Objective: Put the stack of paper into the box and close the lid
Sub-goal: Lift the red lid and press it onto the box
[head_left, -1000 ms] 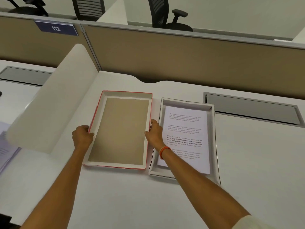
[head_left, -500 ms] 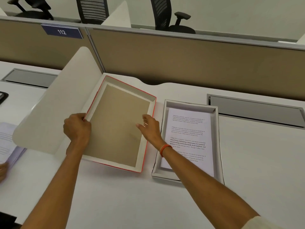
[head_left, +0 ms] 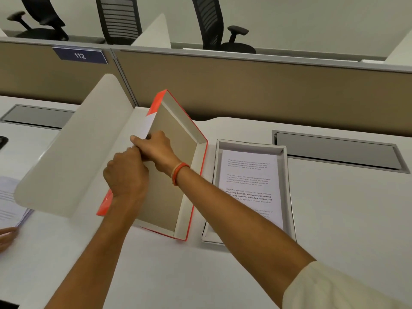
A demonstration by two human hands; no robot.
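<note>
Glossy orange cardboard lid (head_left: 176,175), matt brown inside; matt white desk (head_left: 334,219).

There is only 1 view, from a camera on the person's head. It looks forward and down over a white desk (head_left: 334,219), close enough that both forearms fill the lower part of the picture. The wide angle bends the edges. At the top it reaches the partition (head_left: 245,85) and the chairs (head_left: 214,23) behind it.
</note>
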